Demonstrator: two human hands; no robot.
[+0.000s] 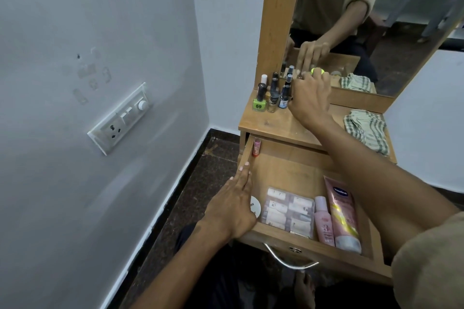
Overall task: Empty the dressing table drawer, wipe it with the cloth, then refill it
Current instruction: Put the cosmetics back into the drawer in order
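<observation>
Beside a grey wall, your right hand (310,100) pinches a green-capped bottle (316,71) at the tabletop's (271,124) far edge, while your left hand (234,204), fingers straight, rests on the open drawer's (276,236) left wall, nearer the tubes (344,211) lying lengthwise inside.

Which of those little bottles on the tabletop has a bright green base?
The front-left bottle, nearest the table's left edge: lime-green glass under a black cap. Its neighbours look clear or dark blue.
</observation>
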